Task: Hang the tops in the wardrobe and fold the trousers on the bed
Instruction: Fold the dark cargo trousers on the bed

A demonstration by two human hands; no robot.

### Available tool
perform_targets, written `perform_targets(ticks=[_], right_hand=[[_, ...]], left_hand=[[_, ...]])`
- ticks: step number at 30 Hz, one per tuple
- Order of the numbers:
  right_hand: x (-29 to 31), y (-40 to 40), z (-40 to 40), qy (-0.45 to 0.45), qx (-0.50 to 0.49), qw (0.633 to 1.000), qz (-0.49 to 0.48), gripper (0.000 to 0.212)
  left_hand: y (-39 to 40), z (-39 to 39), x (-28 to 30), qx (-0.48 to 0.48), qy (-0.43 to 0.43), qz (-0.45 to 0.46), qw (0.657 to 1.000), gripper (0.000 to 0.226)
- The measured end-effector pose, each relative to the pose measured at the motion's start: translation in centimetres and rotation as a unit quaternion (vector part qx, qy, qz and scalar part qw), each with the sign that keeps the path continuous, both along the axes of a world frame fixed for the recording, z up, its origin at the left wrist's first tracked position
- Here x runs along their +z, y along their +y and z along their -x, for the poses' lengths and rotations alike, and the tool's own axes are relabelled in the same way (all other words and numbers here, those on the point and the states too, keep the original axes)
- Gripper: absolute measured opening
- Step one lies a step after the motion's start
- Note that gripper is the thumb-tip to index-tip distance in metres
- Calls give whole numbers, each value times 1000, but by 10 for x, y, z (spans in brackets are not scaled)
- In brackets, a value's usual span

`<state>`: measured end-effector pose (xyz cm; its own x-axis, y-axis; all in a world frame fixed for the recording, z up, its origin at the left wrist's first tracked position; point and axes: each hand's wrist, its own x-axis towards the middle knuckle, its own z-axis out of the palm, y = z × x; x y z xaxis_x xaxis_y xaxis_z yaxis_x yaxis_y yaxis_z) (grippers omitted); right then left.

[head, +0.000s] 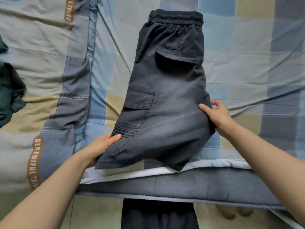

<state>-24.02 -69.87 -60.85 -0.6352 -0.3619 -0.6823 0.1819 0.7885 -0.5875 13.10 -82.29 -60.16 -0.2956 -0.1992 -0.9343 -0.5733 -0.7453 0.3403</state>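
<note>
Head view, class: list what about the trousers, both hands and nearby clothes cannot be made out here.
- Trousers: lower legs are tucked beneath the visible layer.
- Left hand: fingers hidden under the cloth.
- Right hand: fingertips behind the cloth's edge.
- Dark green garment: cut off by the left edge; type unclear.

One pair of dark grey cargo trousers (166, 96), folded, lies on one bed (247, 63), gripped at its near end by two hands: one left hand (100, 146) and one right hand (217, 116). Two pockets show on the trousers, one flap pocket beyond the right fingers (203, 107) and one cargo pocket just beyond the left fingers (115, 138). One quilt (49, 55) lies left of the left fingers, bearing two brown printed labels. One dark green garment (11, 90) sits farther left.
</note>
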Motion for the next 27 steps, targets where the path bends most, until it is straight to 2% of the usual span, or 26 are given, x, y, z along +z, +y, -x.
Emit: perform_targets(ticks=[1, 3, 6, 7, 10, 13, 16, 19, 20, 22, 26, 27], right_hand=[[3, 8, 4, -1, -32, 999, -8, 31], [3, 21, 4, -64, -82, 995, -3, 22], [4, 43, -9, -145, -60, 986, -56, 26], [6, 49, -15, -166, -50, 982, -70, 28], [13, 49, -29, -216, -108, 970, -25, 36], [15, 45, -38, -268, -159, 948, 61, 52], [12, 55, -55, -343, -120, 925, 111, 56], [6, 71, -77, -315, -16, 948, 42, 64], [5, 75, -82, -288, 25, 957, 24, 62], [6, 80, -88, -254, 72, 964, 15, 39], [24, 98, -79, -348, -2, 936, 49, 30], [27, 108, -72, -366, -15, 929, 46, 29]], left_hand=[[8, -5, 0, -8, -6, 9, 1000, 25], [24, -17, -14, -59, -60, 89, 993, 22], [46, -28, -30, -200, -183, 190, 944, 17], [52, -27, -33, -209, -208, 201, 934, 17], [57, -9, -25, -85, -176, 200, 960, 16], [56, 11, -16, 6, -142, 209, 968, 12], [54, 17, -14, 34, -127, 199, 971, 13], [52, 16, -15, 38, -131, 191, 972, 12], [52, 16, -13, 33, -133, 193, 972, 11], [52, 9, -16, 30, -123, 192, 973, 10], [54, -8, -10, 48, -49, 177, 982, 18], [56, -12, -10, 35, -57, 181, 981, 20]])
